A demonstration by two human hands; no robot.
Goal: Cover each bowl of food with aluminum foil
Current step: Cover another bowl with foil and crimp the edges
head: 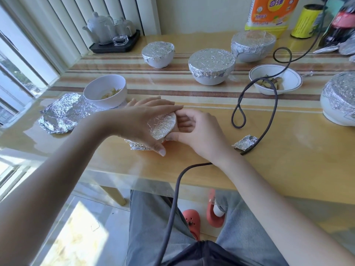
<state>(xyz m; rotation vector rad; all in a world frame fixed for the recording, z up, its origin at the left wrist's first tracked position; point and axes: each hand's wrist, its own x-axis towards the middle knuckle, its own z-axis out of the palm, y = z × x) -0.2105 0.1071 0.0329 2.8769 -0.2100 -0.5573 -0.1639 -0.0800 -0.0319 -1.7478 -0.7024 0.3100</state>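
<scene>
A small bowl with foil over its top (162,126) sits near the table's front edge between my two hands. My left hand (138,121) lies over its left side, fingers stretched across the far rim and thumb down against the foil edge. My right hand (194,129) curls round the right side, fingers tucked against the foil. An uncovered white bowl with yellowish food (105,93) stands to the left, a loose foil sheet (63,114) beside it. Another uncovered bowl with food (276,79) stands at the right.
Several foil-covered bowls stand further back (158,53) (211,66) (252,45) and at the right edge (339,98). A dark cable (269,116) loops across the table. A foil scrap (245,143) lies near it. A tea set on a tray (115,43) and bottles (269,14) line the back.
</scene>
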